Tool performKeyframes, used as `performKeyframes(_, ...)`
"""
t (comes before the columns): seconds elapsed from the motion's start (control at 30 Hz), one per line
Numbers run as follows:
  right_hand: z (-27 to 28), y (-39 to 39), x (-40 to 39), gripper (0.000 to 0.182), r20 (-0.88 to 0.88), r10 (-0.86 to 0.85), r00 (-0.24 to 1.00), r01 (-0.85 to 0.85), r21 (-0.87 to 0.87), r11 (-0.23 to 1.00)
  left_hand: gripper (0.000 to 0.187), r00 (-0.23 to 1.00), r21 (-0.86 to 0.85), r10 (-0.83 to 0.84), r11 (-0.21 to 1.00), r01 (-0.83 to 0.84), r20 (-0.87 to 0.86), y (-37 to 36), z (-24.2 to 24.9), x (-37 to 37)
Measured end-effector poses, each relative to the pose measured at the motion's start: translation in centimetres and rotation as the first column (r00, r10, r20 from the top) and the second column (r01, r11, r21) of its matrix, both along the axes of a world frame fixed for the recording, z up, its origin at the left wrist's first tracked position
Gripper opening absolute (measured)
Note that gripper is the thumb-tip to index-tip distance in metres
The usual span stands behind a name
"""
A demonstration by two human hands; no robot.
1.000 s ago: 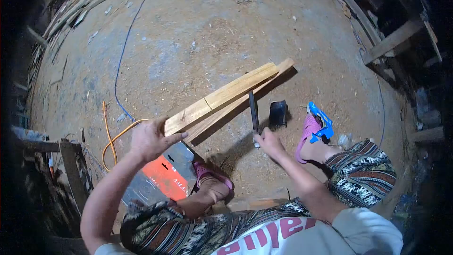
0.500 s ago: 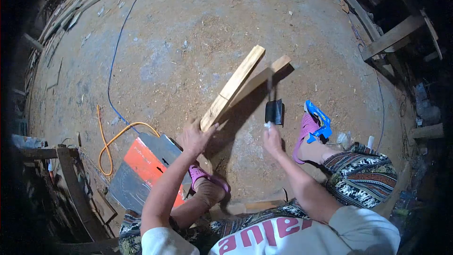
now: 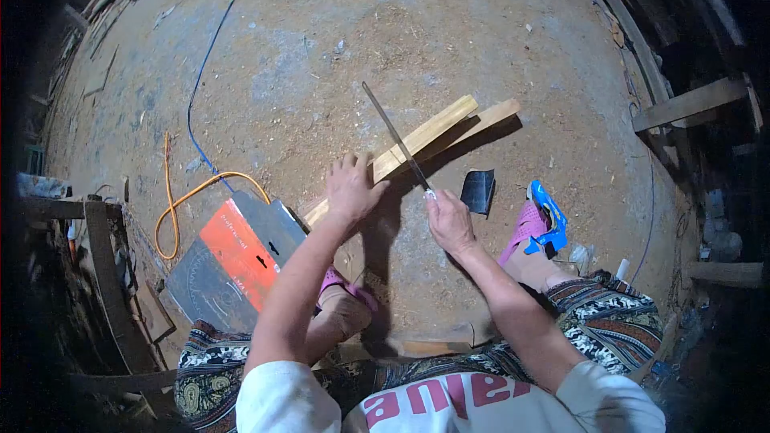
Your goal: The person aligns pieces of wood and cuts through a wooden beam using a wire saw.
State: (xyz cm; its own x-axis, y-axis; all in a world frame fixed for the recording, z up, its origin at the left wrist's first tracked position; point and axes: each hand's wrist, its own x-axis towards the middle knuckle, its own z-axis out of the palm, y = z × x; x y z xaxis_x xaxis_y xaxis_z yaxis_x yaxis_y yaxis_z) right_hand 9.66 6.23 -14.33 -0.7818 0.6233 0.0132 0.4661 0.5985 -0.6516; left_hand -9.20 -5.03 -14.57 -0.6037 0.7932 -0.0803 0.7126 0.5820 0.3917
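A pale wooden batten [image 3: 441, 122] runs diagonally in front of me, with a second wooden piece [image 3: 499, 115] angled beneath it. Over the batten's near part lies my left hand [image 3: 350, 195], fingers on its far side and thumb on the near side, hiding some of the wood. My right hand [image 3: 451, 224] is closed round the whitish grip of a long, narrow metal blade [image 3: 387, 123]. That blade slants up and left, crossing over the batten in this view. A black curved piece [image 3: 478, 192] lies on the ground just beyond my right hand.
To the left lies a grey and orange panel [image 3: 234, 244] beside an orange cord [image 3: 210, 185]. A blue cable [image 3: 192, 96] runs across the dirt floor. My right foot wears a pink clog [image 3: 525, 228], with a blue object [image 3: 550, 216] against it. Wooden frames [image 3: 694, 104] stand at the sides.
The blade has swung from beside the wood to lie across the batten. My left hand has shifted up along the batten from its near end, and the batten now lies flatter.
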Motion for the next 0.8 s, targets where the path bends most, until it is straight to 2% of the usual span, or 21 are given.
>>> performKeyframes(0.07,0.5,0.1,-0.4,0.026,0.063,0.003,0.998,-0.004,0.008,1.0,0.061,0.992,-0.031,0.115,0.993,-0.117,-0.045,2.0,-0.6,1.0)
performKeyframes(0.1,0.7,0.2,-0.5,0.027,0.068,0.007,0.998,-0.008,0.022,1.0,0.061,0.992,-0.025,0.119,0.992,-0.12,-0.04,2.8,-0.7,1.3)
performKeyframes(0.17,0.8,0.4,-0.7,0.028,0.08,0.013,0.997,-0.016,0.038,0.999,0.056,0.975,-0.235,0.209,0.946,-0.222,-0.076,4.0,-0.9,1.6)
performKeyframes(0.27,0.5,0.5,-0.6,0.028,0.136,0.023,0.99,-0.028,0.032,0.999,0.055,0.968,-0.258,0.238,0.933,-0.252,-0.083,4.4,-1.7,1.4)
performKeyframes(0.3,0.4,0.5,-0.6,0.028,0.166,0.04,0.985,-0.046,0.03,0.998,0.055,0.969,-0.261,0.235,0.933,-0.248,-0.08,4.4,-2.0,1.5)
performKeyframes(0.37,0.3,0.6,-0.8,0.028,0.189,0.056,0.98,-0.062,0.029,0.998,0.034,0.951,-0.16,0.295,0.938,-0.307,-0.093,4.7,-2.6,1.6)
performKeyframes(0.4,0.4,0.6,-0.8,0.028,0.215,0.034,0.976,-0.045,0.044,0.998,0.03,0.954,-0.181,0.289,0.937,-0.299,-0.077,4.7,-1.3,1.8)
performKeyframes(0.63,0.9,-0.2,-0.6,0.028,0.238,0.019,0.971,-0.045,0.105,0.994,0.024,0.947,-0.147,0.289,0.94,-0.309,-0.142,4.5,-2.0,2.0)
performKeyframes(0.7,-0.4,-0.2,-2.6,0.025,0.236,0.016,0.972,-0.045,0.119,0.992,0.022,0.948,-0.068,0.249,0.961,-0.267,-0.2,4.2,-2.7,2.1)
performKeyframes(0.8,-1.5,0.5,-4.9,0.023,0.221,0.019,0.975,-0.05,0.137,0.989,0.02,0.944,-0.075,0.235,0.963,-0.258,-0.231,4.2,-2.6,1.7)
